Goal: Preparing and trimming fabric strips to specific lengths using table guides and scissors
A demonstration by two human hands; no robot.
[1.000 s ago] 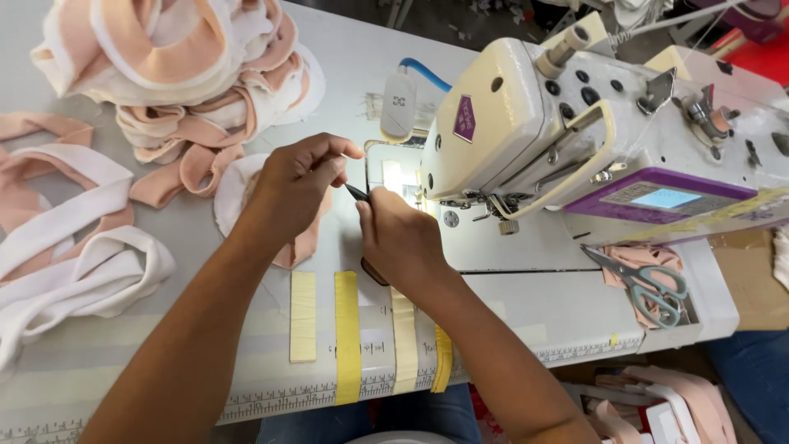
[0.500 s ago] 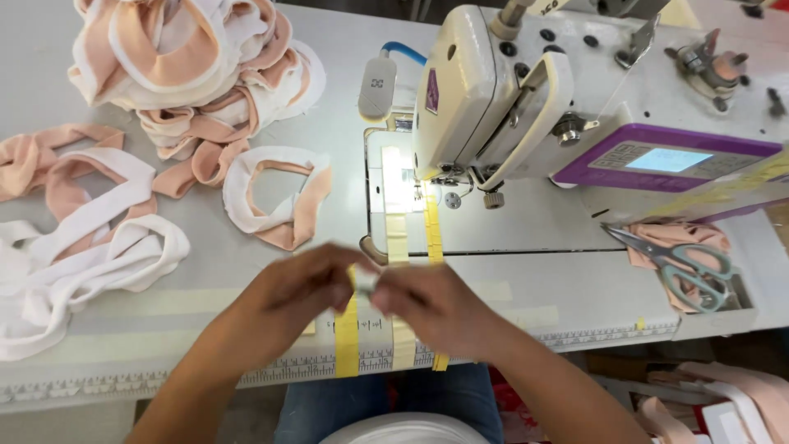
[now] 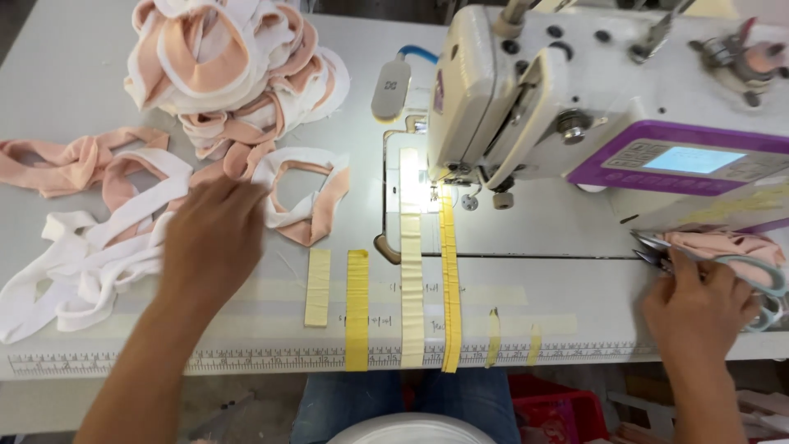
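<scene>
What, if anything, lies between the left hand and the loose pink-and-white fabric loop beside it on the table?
Nothing visible does. The left hand is spread over the white fabric strips, and the pink-and-white loop lies just beside its fingertips on bare table. The right hand is far off, at the scissors.

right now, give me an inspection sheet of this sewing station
surface: pale table with yellow tape strips and a ruler edge
job's things: pink and white fabric loops; scissors
clutter: loop pile; white loops; pink cloth
grippers: left hand over the loops; right hand at the scissors
cables: blue cable at the lamp
surroundings: sewing machine with a purple panel; red bin below
</scene>
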